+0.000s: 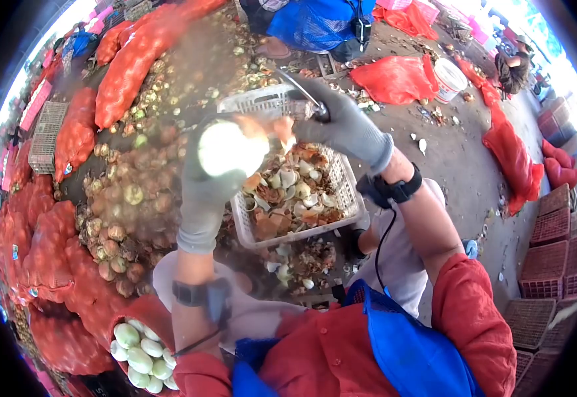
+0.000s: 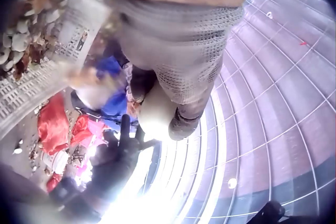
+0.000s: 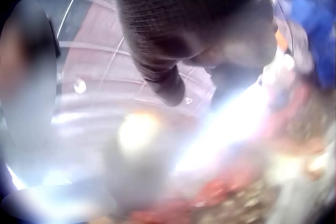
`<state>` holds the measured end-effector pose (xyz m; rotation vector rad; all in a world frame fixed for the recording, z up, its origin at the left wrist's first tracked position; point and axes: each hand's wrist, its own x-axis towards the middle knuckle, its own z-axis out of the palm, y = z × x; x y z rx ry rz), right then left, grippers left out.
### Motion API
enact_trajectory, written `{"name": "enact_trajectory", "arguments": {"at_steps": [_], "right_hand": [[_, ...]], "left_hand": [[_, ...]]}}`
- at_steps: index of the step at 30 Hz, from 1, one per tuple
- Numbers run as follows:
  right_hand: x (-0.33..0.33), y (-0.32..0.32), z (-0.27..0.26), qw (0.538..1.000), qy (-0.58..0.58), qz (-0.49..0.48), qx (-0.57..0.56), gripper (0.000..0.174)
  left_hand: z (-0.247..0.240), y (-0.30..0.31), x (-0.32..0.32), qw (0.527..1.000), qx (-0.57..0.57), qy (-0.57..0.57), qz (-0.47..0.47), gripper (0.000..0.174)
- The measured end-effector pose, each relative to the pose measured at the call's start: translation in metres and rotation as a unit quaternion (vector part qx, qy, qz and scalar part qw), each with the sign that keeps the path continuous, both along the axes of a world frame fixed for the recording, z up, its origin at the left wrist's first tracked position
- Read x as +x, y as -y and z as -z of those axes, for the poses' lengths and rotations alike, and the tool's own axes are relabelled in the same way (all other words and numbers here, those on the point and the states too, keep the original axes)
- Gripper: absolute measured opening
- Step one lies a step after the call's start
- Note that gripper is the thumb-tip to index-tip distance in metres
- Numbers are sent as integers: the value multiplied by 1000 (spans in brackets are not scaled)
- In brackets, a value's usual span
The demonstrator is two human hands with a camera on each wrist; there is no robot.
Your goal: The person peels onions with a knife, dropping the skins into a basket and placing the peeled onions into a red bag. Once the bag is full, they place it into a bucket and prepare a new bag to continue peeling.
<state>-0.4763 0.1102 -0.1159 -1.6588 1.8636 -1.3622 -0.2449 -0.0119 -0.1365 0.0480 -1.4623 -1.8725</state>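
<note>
In the head view my gloved left hand [image 1: 203,195] grips a pale, peeled-looking onion [image 1: 229,147], washed out by glare. Brown skin [image 1: 283,130] hangs blurred at the onion's right side. My right hand [image 1: 351,124], also in a grey glove, holds a small knife [image 1: 303,90] with its blade pointing up and away to the left. Both hands are above a white plastic crate [image 1: 356,192] filled with onion peels and scraps [image 1: 298,192]. The left wrist view shows the onion [image 2: 157,109] between thumb and fingers; the right wrist view is blurred, with the knife mostly lost in glare.
Unpeeled onions [image 1: 133,192] are heaped on the ground at left, beside full red mesh sacks [image 1: 47,245]. A red container [image 1: 144,311] of peeled onions stands by my left leg. A white bucket [image 1: 449,79] is at far right, and stacked crates [image 1: 546,264] line the right side.
</note>
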Motion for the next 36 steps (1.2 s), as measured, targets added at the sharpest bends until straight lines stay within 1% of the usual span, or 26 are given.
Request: {"name": "enact_trajectory", "arguments": {"at_steps": [2,4,8,9,10,12,13,14,15,16,17,18,19,20,22,24,25,26,27,28,29,30,31,32,34,36], "right_hand": [[33,-11,-19,995,45,-77,53,78],[43,-9,-7,990,-74,-116,-36,74],[39,-7,-3,978,-186,-75,-54,63],[39,-12,-15,994,-83,-67,8,51],[34,-11,-10,995,-84,-61,7,51],[27,-5,0,990,88,-90,-65,43],[30,-8,-1,973,209,-83,-46,41],[31,-9,0,973,209,-84,-45,41],[31,-10,1,972,232,-36,-20,41],[32,-9,1,967,254,10,5,42],[36,-6,1,961,275,18,-19,45],[40,-7,-2,961,275,13,-18,45],[44,-11,-8,939,343,-9,-10,45],[44,-13,-14,912,410,-32,-2,45],[35,-19,-19,882,470,-17,-16,53],[18,-18,-21,879,472,1,-65,56],[5,-18,-25,929,370,7,8,55],[-10,-7,-6,994,112,13,-14,58],[-14,-5,7,994,-67,77,-32,61],[-11,-6,14,959,-241,140,-49,64],[-1,-9,8,989,-105,95,40,71],[9,-5,11,994,-80,70,-5,74],[20,-8,11,997,-59,41,-17,75],[38,-13,0,999,-38,14,-29,76],[64,-27,-10,994,-93,-49,-33,71],[77,-32,-23,993,-99,-66,-19,73]], "left_hand": [[7,-2,-2,999,-36,34,-20,74],[13,-4,-4,996,-56,53,-35,77],[27,16,1,962,-198,183,-49,84],[27,15,2,963,-205,170,-27,87],[28,9,1,980,-145,137,4,90],[23,-8,-5,991,-83,101,36,94],[18,-17,-8,999,-7,44,15,89],[13,-20,-8,998,67,-14,-7,84],[3,-19,-8,987,137,-63,60,70],[-1,-17,-13,966,241,-85,23,50],[10,-7,-11,993,116,-6,-14,60],[14,-3,-11,997,51,35,-35,66],[19,1,-12,995,-14,75,-57,72],[15,-4,-20,995,72,-4,-63,50],[13,-1,-19,983,149,-82,-72,33],[14,6,-10,952,268,-131,64,41],[11,8,-6,922,333,-150,131,49],[6,6,-4,876,405,-168,203,62],[5,3,-4,879,410,-153,189,69],[6,1,-3,882,417,-136,174,77],[10,2,0,884,412,-137,173,77],[16,4,1,950,283,-106,77,75],[24,5,1,986,147,-74,-22,73],[33,7,-1,992,7,-41,-121,73],[42,11,-15,916,-271,16,-295,73],[49,5,-24,841,-396,34,-367,74]]}}
